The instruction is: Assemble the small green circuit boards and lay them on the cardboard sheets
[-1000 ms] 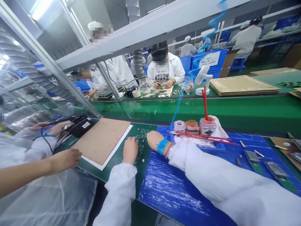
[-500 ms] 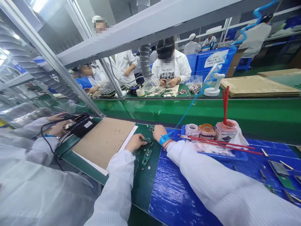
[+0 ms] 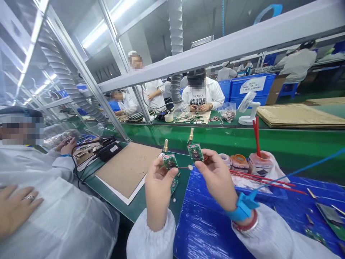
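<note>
My left hand point(image 3: 159, 180) pinches a small green circuit board point(image 3: 169, 162) between thumb and fingers. A brass cylinder sticks up from the board, and a red wire with a round silver disc point(image 3: 190, 167) trails to its right. In my right hand point(image 3: 215, 174) a second, similar circuit board point(image 3: 195, 152) is gripped by its right edge, brass cylinder point(image 3: 191, 134) pointing up. Both boards are held apart, above the table. Below my left hand, another green circuit board point(image 3: 174, 186) lies on the green mat, partly hidden by the fingers.
A brown board point(image 3: 126, 169) lies on the left. On the right, a blue tray point(image 3: 280, 194) holds small jars and red sticks on a blue-wrapped surface point(image 3: 205, 216). A co-worker in white point(image 3: 54, 201) sits close on my left. Coiled blue cord crosses the right side.
Both hands have lifted from the mat toward me, each raising a circuit board. The view has tilted up, and the co-worker's hand now shows at left.
</note>
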Tool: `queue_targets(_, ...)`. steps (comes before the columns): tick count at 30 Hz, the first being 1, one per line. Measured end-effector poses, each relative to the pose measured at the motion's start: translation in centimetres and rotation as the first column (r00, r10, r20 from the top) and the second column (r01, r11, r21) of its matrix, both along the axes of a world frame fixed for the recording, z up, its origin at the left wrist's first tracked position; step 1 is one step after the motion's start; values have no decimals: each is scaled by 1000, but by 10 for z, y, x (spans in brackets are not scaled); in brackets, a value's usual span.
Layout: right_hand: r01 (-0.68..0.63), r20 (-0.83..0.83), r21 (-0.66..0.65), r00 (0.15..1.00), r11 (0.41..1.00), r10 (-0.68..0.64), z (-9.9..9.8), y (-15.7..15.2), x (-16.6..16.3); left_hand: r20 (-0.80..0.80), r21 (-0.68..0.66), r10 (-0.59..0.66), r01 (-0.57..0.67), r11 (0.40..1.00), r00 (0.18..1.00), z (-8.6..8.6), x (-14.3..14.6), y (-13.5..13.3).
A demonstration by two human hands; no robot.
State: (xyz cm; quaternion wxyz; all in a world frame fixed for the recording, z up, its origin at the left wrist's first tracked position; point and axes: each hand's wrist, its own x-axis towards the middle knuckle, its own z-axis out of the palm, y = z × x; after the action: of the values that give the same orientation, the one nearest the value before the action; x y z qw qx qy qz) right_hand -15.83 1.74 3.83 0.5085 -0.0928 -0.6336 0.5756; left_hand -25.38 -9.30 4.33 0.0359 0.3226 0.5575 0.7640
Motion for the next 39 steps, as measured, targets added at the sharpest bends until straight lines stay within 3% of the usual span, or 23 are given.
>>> queue_targets(3, -4, -55, 72, 998, 997, 8, 5, -5, 18, 16, 110, -85, 83, 990, 996, 8, 21, 0)
queue_targets(6, 22, -83, 142, 996, 990, -11, 9, -7, 33, 5, 124, -133, 131, 984, 991, 14, 35, 0)
queue_targets(21, 91, -118, 233, 991, 968, -64, 10, -3, 64, -6, 23, -113, 113, 993, 994, 25, 68, 3)
queue_targets(25, 85, -10, 155, 996, 984, -85, 14, 2, 86, 19, -73, -181, 182, 981, 983, 26, 70, 3)
queue_targets(27, 80, 89, 33, 993, 996, -82, 11, 8, 110, 101, -237, -263, 280, 930, 959, 17, 71, 4)
queue_targets(29, 126, 204, -122, 974, 985, -99, 0, 13, 142, 199, -389, -329, 382, 838, 923, 0, 75, 6)
queue_targets(33, 326, 442, -368, 885, 871, -145, -37, 12, 202, 252, -599, -418, 480, 641, 873, -51, 95, 19)
queue_targets(36, 408, 531, -416, 834, 813, -147, -69, 3, 218, 193, -728, -489, 458, 510, 851, -85, 115, 33)
queue_targets(39, 437, 581, -331, 792, 836, -184, -99, -3, 209, 98, -809, -493, 358, 467, 865, -106, 128, 44)
